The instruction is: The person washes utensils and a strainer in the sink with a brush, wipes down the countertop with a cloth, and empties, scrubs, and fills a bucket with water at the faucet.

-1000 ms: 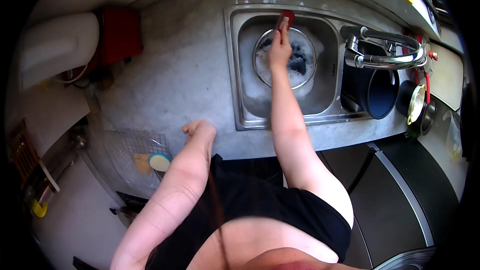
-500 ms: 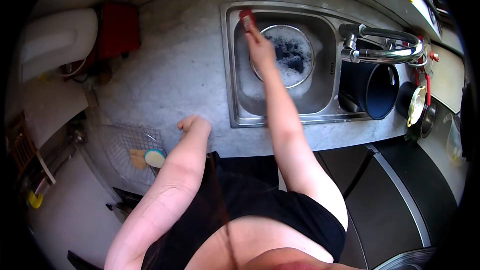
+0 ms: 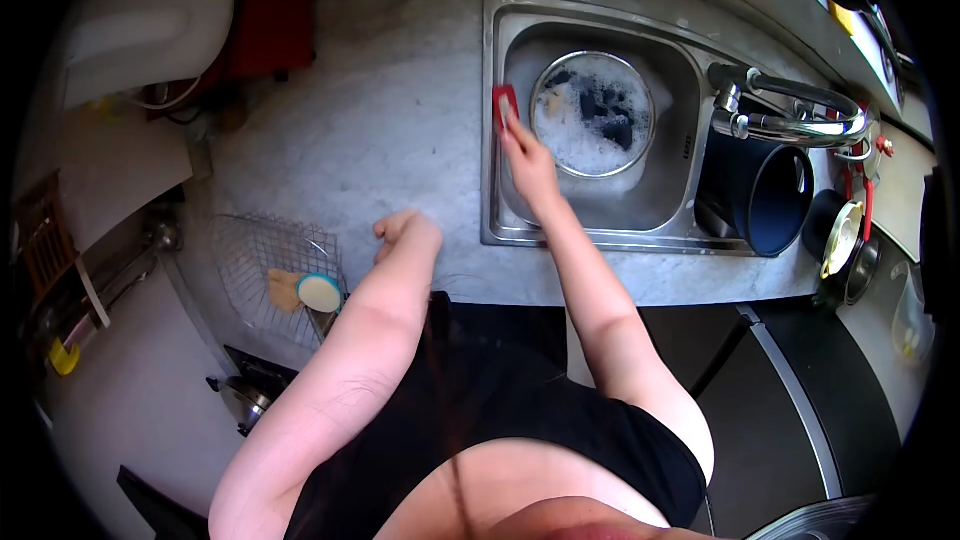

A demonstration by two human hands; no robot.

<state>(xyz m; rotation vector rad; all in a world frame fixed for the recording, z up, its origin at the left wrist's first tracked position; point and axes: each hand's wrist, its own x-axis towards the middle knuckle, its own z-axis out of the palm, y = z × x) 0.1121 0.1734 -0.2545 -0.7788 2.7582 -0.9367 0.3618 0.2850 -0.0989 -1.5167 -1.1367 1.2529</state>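
My right hand point(image 3: 531, 162) reaches over the left side of the steel sink point(image 3: 672, 202), its fingers closed on a red brush-like item point(image 3: 504, 108) at the sink's left rim. Beside it in the sink stands a round metal-rimmed bowl point(image 3: 598, 145) full of suds, with dark pieces and a small beige one among the foam. My left hand point(image 3: 402, 230) rests on the marble counter point(image 3: 385, 100) with its fingers curled in; whether anything is inside them is hidden.
A chrome faucet point(image 3: 790, 130) arches at the sink's right, over a dark blue pot point(image 3: 780, 202). A wire rack point(image 3: 250, 260) with a beige cloth and a round teal-edged item point(image 3: 320, 293) is at the left. A red appliance point(image 3: 270, 25) stands at the back left.
The red item in my right hand has moved from the sink's back edge to its left rim and then nearer to me. My left hand stays on the counter. The camera view has shifted slightly.
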